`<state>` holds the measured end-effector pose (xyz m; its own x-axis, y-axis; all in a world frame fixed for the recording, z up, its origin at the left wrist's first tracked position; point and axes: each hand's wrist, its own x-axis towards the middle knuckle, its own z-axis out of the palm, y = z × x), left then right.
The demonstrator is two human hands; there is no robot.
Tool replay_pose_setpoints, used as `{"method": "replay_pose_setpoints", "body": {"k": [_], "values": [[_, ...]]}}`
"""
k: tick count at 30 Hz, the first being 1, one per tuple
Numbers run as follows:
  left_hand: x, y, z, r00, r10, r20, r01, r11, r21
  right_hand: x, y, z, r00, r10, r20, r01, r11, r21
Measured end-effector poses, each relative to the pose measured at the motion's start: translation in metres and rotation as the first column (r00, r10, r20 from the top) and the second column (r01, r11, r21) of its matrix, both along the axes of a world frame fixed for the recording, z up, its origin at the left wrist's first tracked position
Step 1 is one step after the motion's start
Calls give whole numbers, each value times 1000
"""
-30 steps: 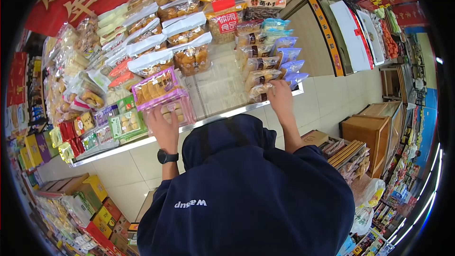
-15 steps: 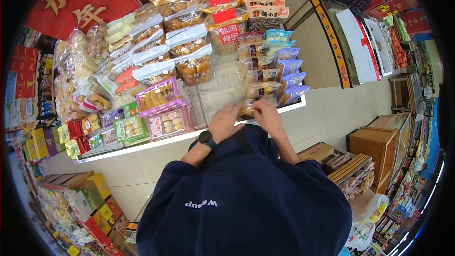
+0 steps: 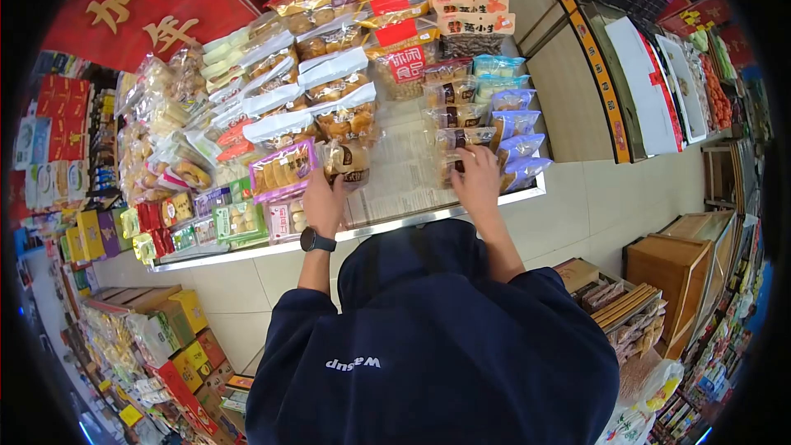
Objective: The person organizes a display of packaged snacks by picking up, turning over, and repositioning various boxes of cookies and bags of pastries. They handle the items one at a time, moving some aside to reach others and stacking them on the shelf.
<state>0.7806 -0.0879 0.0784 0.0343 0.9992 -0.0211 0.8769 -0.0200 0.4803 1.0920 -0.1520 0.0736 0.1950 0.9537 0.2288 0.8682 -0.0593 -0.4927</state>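
With our left fingers (image 3: 316,184) we grip one brown-labelled packet (image 3: 347,163) at its lower left corner, thumb towards the right. Its printed face looks up at us; its long axis is hard to tell. Our right fingers (image 3: 478,160) are bent and slightly spread on the front packet (image 3: 452,166) of the stacked row; that one's long axis runs left to right. Just right of them are four purple packets (image 3: 521,147), one behind another. Just left of our left fingers lie one purple-edged tray (image 3: 283,171) and one pink tray (image 3: 285,218), all on the worktop (image 3: 395,185).
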Motion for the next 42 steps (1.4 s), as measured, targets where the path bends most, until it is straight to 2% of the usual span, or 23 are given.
{"method": "replay_pose_setpoints", "body": {"k": [2, 7, 11, 14, 17, 18, 21, 26, 32, 36, 39, 42], "values": [[-1, 4, -6, 999, 53, 12, -54, 996, 64, 13, -2, -5, 995, -41, 86, 43, 999, -24], [24, 4, -12, 979, 138, -148, -147, 988, -56, 25, -3, -21, 982, 1, 190, 13, 997, -74], [31, -2, -14, 974, 172, -150, -182, 981, -62, 29, -4, -34, 997, 72, -17, -74, 987, -139], [29, -6, -17, 980, 175, -94, -178, 984, -26, 26, -7, -30, 982, 139, -130, -156, 979, -130], [25, -8, -27, 983, 183, -32, -179, 980, 90, 15, -7, -25, 939, 284, -194, -297, 954, -43], [24, -9, -28, 981, 191, -36, -188, 979, 80, 8, -6, -22, 921, 316, -229, -339, 939, -67], [25, -11, -27, 976, 207, -67, -203, 977, 62, -22, 12, -4, 844, 494, -209, -500, 866, 28], [33, -13, -7, 968, 222, -114, -219, 975, 38, -77, 58, -2, 831, 548, -94, -548, 836, 28], [33, -26, 3, 977, 162, -136, -120, 953, 279, -113, 104, -51, 740, 660, -131, -668, 744, -27], [40, -33, 3, 996, -16, -86, 30, 986, 166, -121, 102, -49, 711, 678, -187, -691, 722, -8], [48, -39, -3, 991, -70, -115, 87, 985, 148, -113, 99, -45, 697, 675, -241, -670, 733, 117], [45, -35, -11, 992, -106, -68, 112, 989, 93, -93, 93, -30, 813, 573, -107, -546, 813, 203]]}}
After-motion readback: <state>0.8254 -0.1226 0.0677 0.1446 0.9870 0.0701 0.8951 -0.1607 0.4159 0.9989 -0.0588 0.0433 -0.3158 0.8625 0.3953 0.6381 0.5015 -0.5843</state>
